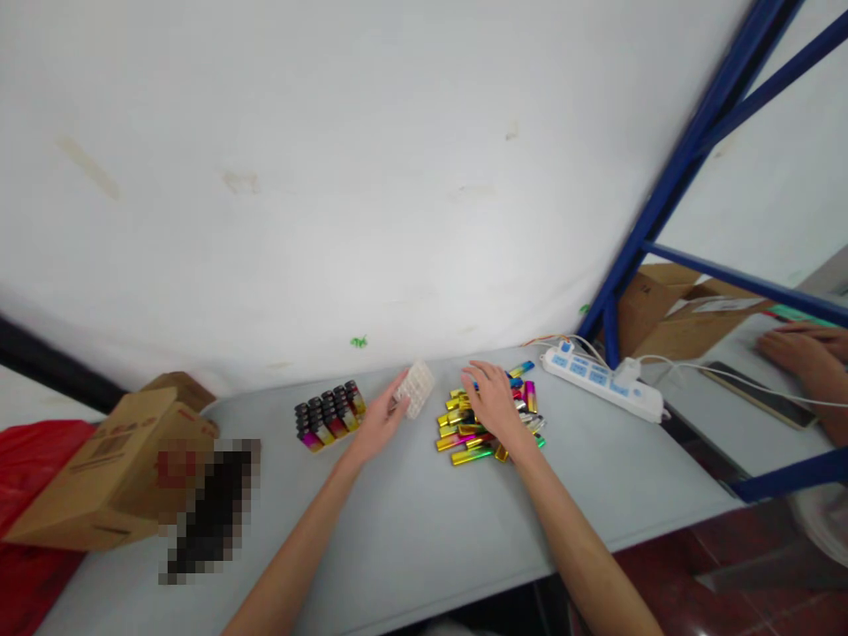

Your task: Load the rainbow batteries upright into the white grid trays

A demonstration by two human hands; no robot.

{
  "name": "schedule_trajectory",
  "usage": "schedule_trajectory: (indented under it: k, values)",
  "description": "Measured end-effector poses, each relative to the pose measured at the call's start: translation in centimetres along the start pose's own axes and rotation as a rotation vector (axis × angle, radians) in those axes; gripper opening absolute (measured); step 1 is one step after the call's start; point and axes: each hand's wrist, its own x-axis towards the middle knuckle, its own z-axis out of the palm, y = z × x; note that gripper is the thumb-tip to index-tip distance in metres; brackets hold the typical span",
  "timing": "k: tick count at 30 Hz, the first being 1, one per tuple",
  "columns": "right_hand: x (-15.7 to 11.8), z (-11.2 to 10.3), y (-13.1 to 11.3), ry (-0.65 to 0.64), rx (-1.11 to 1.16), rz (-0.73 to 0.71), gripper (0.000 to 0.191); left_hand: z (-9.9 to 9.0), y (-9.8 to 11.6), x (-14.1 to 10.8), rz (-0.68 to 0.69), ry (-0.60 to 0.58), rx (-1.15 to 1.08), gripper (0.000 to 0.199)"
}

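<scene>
Two hands work at lower centre frame: left hand, grip narrowed on a tray; right hand over tubes, its hold not determinable. Step appears to be selecting tubes; the next move likely calls for a light pinch.

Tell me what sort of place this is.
Probably a small packing or assembly workspace: black-topped lighters stand in tight rows, a gridded tray is held near a loose pile of shiny coloured pieces, and a cardboard box sits at one end.
</scene>
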Motion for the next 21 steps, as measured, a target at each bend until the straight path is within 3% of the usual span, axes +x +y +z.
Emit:
schedule_trajectory:
  k: [2,5,8,11,15,18,21]
  values:
    - [0.3,-0.3,1.4,-0.012,-0.117,0.099,0.039,0.6,-0.1,3.0,-0.016,0.05,0.041,0.072]
    - [-0.2,-0.6,2.8,-0.168,-0.258,0.139,0.039,1.4,0.0,6.6,-0.002,0.143,0.268,0.058]
    - [-1.0,-0.7,3.5,-0.237,-0.269,0.128,0.042,1.7,0.0,6.8,0.032,0.175,0.433,0.045]
    - [-1.2,-0.8,3.4,-0.152,-0.204,0.159,0.049,1.3,0.5,3.3,0.103,0.142,0.487,0.042]
    - [-0.4,-0.7,0.7,-0.083,-0.065,0.073,0.046,-0.9,2.5,-4.9,0.14,0.207,0.49,0.036]
    - [0.6,0.3,-4.6,-0.14,0.096,-0.188,0.04,-3.1,3.9,-11.4,0.079,0.421,0.498,0.033]
    - [2.0,2.9,-12.0,-0.251,0.123,-0.441,0.048,-4.7,4.1,-16.4,-0.09,0.591,0.488,0.039]
